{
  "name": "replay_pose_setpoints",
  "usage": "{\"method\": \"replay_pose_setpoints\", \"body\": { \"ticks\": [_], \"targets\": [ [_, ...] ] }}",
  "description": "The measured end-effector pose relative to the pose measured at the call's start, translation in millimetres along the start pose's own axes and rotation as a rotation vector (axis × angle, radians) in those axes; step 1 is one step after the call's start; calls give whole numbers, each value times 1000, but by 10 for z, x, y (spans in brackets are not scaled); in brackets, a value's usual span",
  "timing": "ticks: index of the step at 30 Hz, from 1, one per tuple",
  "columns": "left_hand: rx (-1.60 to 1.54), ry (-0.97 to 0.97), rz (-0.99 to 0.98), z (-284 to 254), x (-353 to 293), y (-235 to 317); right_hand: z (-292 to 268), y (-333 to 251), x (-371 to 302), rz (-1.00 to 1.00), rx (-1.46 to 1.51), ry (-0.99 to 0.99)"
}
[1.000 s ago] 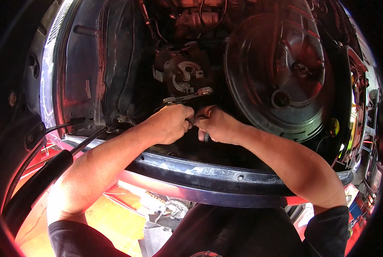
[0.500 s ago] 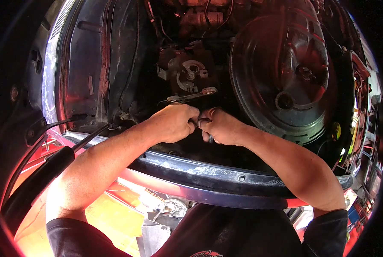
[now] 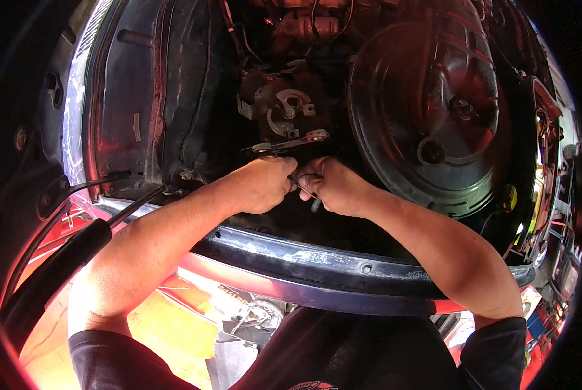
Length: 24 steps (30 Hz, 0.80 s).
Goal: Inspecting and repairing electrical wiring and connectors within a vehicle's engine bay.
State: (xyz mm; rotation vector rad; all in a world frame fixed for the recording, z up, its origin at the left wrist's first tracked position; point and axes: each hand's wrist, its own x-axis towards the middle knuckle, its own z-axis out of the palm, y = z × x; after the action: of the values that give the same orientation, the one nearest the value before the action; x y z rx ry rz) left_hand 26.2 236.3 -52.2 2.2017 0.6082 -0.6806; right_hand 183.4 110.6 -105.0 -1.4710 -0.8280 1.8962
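Both my hands reach over the front edge of a vehicle's open engine bay. My left hand is closed around a small part, knuckles toward my right hand, and the two almost touch. My right hand pinches a thin metal rod or wire, and a small ribbed bolt-like piece hangs below its fingers. Just above the hands lies a flat metal lever arm with a round eye at its right end. What my left hand holds is hidden inside the fist.
A large round dark drum-shaped housing fills the bay's right side. A bracket with a curved metal clip sits behind the lever. The dark inner fender wall stands at left. A black hose runs along the lower left, and the front rail crosses beneath my forearms.
My hands stay together at the same spot under the lever arm. The view has shifted slightly; no clear motion of the held parts shows.
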Motion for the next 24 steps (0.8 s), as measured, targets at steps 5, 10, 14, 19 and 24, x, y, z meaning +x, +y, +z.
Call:
{"method": "replay_pose_setpoints", "body": {
  "ticks": [5,10,14,19,24],
  "targets": [
    [43,-39,-24,-38,9,91,31,83,14,-50,-145,-9],
    [101,-75,-3,-78,17,59,25,166,74,-51,-381,-49],
    [22,-34,27,-78,-3,78,43,184,74,-31,-283,-12],
    [5,-47,-41,-123,-23,162,33,98,28,32,-216,-11],
    [-40,-35,1,-127,-21,161,22,67,16,11,-182,-2]
  ]
}}
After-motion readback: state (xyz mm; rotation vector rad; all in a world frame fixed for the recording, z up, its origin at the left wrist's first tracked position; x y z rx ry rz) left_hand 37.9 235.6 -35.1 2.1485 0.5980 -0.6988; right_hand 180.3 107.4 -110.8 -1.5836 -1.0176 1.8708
